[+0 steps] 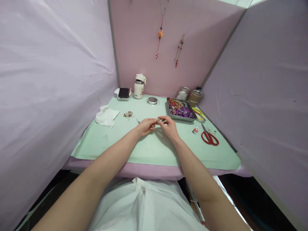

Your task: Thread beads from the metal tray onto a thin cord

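Over the middle of the green table mat (115, 141), my left hand (147, 126) and my right hand (169, 127) meet at the fingertips. Both hands are closed in a pinch around a tiny, pale, shiny piece (158, 120), too small to name. A short bluish-purple bit (138, 121) shows just left of my left hand. Farther left lies a small cluster of red and green beads (128, 114) on the mat. Beyond my hands sits a spool of thin wire or thread (152, 100).
A tray (183, 118) of colourful beaded strands stands right of centre. Red-handled scissors (209, 138), a small red-and-white packet (196, 130) and yellow-handled scissors (198, 111) lie right. A white cloth (106, 116), a dark-topped box (124, 93) and a white flask (139, 88) are left. Beaded pendants (160, 33) hang behind.
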Demonstrator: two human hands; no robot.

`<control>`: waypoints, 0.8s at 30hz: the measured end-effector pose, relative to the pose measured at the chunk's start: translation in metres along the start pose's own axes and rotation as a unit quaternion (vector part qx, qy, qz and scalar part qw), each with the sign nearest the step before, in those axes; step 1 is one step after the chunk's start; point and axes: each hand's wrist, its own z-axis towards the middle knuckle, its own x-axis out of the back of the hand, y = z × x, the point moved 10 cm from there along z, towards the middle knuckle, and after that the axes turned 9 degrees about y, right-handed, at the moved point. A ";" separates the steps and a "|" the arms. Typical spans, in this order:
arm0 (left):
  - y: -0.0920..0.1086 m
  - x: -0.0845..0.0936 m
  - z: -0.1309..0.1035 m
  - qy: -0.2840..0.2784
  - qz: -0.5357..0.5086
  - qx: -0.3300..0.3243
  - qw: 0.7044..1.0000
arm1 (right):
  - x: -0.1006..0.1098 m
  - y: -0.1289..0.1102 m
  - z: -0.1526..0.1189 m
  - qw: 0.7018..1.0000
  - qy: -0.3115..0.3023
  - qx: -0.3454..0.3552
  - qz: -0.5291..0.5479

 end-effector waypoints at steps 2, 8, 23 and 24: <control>0.002 0.003 0.001 0.018 0.027 -0.024 0.999 | 0.001 0.003 0.000 1.000 0.012 -0.006 0.004; 0.010 0.016 0.005 0.077 0.134 -0.101 0.983 | 0.005 0.005 0.000 0.999 0.034 -0.011 -0.011; 0.038 0.021 -0.005 0.157 0.276 -0.222 0.922 | 0.008 0.004 0.000 0.999 0.039 -0.009 -0.023; 0.037 0.021 -0.004 0.154 0.277 -0.223 0.922 | 0.007 0.004 0.000 0.999 0.039 -0.009 -0.024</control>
